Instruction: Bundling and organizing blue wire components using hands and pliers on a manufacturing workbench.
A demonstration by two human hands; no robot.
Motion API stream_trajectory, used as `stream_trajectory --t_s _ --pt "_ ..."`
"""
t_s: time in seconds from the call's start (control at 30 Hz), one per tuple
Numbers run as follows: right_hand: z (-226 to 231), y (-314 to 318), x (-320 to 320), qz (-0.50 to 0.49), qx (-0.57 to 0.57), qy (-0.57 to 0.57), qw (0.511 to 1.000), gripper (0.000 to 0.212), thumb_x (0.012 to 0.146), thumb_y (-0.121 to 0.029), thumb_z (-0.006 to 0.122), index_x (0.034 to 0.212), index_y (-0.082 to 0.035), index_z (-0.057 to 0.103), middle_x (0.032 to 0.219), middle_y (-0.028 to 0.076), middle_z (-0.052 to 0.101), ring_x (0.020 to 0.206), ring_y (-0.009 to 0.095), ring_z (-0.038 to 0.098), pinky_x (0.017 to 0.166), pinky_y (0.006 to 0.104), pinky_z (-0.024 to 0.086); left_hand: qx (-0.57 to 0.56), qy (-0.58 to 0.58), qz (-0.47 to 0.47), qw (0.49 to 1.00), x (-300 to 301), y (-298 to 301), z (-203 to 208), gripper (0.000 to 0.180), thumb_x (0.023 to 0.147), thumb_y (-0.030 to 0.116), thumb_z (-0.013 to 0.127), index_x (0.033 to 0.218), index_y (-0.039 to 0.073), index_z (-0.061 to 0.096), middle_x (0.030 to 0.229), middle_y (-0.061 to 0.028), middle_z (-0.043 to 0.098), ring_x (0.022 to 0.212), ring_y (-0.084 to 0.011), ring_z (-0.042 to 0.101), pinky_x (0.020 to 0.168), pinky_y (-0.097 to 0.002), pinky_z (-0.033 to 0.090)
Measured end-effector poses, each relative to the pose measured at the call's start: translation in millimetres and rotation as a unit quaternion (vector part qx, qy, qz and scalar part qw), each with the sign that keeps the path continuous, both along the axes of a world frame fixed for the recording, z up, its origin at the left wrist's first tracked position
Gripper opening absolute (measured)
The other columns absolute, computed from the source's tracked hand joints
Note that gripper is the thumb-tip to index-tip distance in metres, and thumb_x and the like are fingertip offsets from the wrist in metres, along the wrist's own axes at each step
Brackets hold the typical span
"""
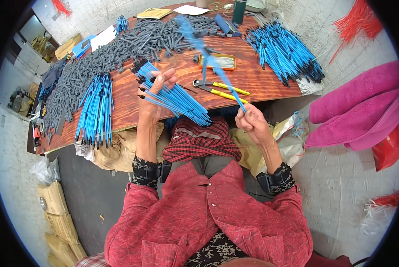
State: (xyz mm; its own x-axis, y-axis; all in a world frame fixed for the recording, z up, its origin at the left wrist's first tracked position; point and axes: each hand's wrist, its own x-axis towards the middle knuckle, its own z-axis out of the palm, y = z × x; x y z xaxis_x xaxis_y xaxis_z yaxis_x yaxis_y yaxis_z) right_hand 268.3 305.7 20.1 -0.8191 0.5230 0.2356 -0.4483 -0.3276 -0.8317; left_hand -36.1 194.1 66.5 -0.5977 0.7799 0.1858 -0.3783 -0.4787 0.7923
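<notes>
Left hand point(152, 95) clamped round fanned bundle of blue rods point(175, 98), centre frame, keeping ends reachable. Right hand point(249, 121) pinches single blurred blue rod point(217, 71), raised above wooden table point(164, 66) near yellow-handled pliers point(219, 89).

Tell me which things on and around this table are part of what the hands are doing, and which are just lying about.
In use:
left hand gripping a bundle of blue rods
right hand holding a single blue rod
heap of grey connectors
blue rod piles and

Lying about:
yellow-handled pliers
orange tin
pink towels
papers
</notes>
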Motion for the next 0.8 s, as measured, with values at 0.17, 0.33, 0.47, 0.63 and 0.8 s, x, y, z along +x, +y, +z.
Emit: stream_trajectory --t_s 0.17,0.33,0.47,0.63,0.8 --pt "-1 -4 -5 -0.097 0.126 -0.097 0.983 0.027 0.102 -0.026 0.060 0.106 0.001 0.063 0.072 -0.005 0.046 0.064 0.004 0.038 0.060 0.0211 0.033 0.009 -0.002 -0.008 1.000 -1 -2 -1 0.018 0.090 0.013 0.075 0.105 0.008 0.065 0.119 -0.0228 0.068 0.100 -0.0278 0.071 0.087 -0.0408 0.061" --pt "-9 -10 -8 -0.191 0.230 -0.198 0.933 0.022 0.099 -0.021 0.063 0.106 0.000 0.067 0.079 -0.001 0.058 0.070 0.006 0.049 0.064 0.0231 0.042 0.039 -0.022 -0.030 0.999 0 1 -4 0.022 0.089 0.003 0.073 0.110 0.004 0.066 0.113 -0.0233 0.070 0.098 -0.0305 0.072 0.085 -0.0408 0.061" --pt "-1 -18 -13 -0.238 0.336 -0.232 0.881 0.019 0.098 -0.017 0.063 0.107 0.000 0.065 0.088 0.007 0.068 0.075 0.011 0.060 0.069 0.0273 0.049 0.064 -0.036 -0.056 0.996 -1 -1 -2 0.022 0.089 0.005 0.074 0.110 0.004 0.066 0.114 -0.0200 0.069 0.097 -0.0297 0.072 0.084 -0.0397 0.062" --pt "-3 -22 -14 -0.247 0.358 -0.229 0.871 0.018 0.098 -0.015 0.063 0.106 0.001 0.065 0.093 0.010 0.072 0.081 0.015 0.067 0.075 0.0282 0.052 0.054 -0.057 -0.041 0.996 -3 2 -3 0.025 0.088 0.010 0.077 0.110 0.005 0.066 0.109 -0.0145 0.070 0.097 -0.0284 0.072 0.084 -0.0394 0.063" --pt "-11 -24 -17 -0.240 0.348 -0.213 0.881 0.020 0.100 -0.018 0.062 0.107 0.001 0.064 0.097 0.009 0.072 0.086 0.015 0.067 0.078 0.0285 0.052 0.051 -0.053 -0.025 0.997 -1 1 1 0.026 0.088 0.012 0.077 0.110 0.006 0.064 0.102 -0.0095 0.070 0.095 -0.0253 0.071 0.082 -0.0389 0.062"
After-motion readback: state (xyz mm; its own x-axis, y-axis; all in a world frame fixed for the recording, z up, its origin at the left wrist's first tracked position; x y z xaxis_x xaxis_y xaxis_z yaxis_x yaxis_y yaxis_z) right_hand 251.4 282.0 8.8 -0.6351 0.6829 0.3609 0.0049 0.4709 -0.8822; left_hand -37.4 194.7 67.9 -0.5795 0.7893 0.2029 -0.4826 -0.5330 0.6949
